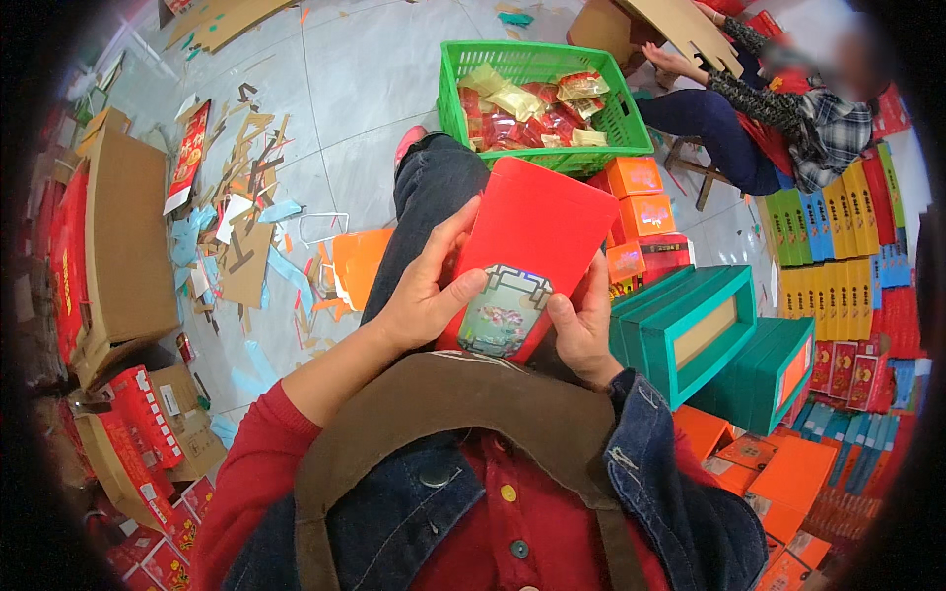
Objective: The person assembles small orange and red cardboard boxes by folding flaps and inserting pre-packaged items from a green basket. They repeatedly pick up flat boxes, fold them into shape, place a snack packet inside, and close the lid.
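Between my two hands, over my lap, is a red box [542,212] with a pale picture panel framed in dark lines on its lower part. My left hand [434,286] grips its left side, thumb on the front face by the panel. The right hand [586,330] holds the lower right side, with its thumb also on the front. Fingers of both hands are partly hidden behind the box. Just beyond it stands a green plastic basket [544,158] with red and gold wrapped packets [527,103] inside.
Orange boxes [641,212] and dark green boxes [680,330] are stacked at my right. Cardboard scraps [251,256] litter the floor on the left, near a large brown carton [128,236]. A co-worker [788,118] sits at the far right, hands by cardboard. Colourful boxes [838,217] line the right side.
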`<action>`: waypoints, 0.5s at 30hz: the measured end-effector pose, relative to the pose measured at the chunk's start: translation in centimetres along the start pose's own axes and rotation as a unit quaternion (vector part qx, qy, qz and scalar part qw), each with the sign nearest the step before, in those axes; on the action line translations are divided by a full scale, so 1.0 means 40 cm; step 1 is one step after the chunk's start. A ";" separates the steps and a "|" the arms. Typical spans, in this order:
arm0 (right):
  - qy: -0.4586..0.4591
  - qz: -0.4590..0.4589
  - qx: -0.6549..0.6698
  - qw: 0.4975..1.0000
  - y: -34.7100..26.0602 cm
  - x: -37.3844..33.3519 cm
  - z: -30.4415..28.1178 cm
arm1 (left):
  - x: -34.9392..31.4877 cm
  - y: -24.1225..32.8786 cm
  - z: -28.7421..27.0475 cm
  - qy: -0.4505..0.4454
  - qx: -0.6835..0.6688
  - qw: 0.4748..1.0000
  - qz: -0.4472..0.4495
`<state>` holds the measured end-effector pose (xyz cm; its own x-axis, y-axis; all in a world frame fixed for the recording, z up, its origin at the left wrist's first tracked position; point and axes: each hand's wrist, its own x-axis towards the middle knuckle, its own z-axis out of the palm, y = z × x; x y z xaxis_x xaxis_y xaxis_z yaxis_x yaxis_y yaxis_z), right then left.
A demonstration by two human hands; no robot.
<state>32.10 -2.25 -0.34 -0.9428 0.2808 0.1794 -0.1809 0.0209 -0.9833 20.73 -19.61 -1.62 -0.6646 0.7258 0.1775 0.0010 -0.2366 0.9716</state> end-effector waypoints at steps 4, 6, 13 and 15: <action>-0.015 -0.003 -0.071 0.997 0.004 -0.003 -0.035 | 0.018 0.017 0.001 -0.041 -0.004 0.999 -0.001; -0.029 0.017 -0.118 0.992 0.005 0.003 -0.052 | 0.023 0.014 0.001 -0.052 -0.006 0.999 0.003; -0.021 0.050 -0.117 0.992 0.018 0.030 -0.056 | 0.065 0.012 -0.003 -0.048 0.046 0.997 0.044; 0.008 0.076 -0.076 0.994 0.036 0.020 -0.047 | 0.075 0.003 -0.011 -0.053 0.104 0.991 0.068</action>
<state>31.61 -0.20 -1.67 -0.9512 0.3070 0.0293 0.0086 0.1212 -0.9926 18.41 -17.75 -1.03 -0.5648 0.7633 0.3137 0.2459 -0.2073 0.9469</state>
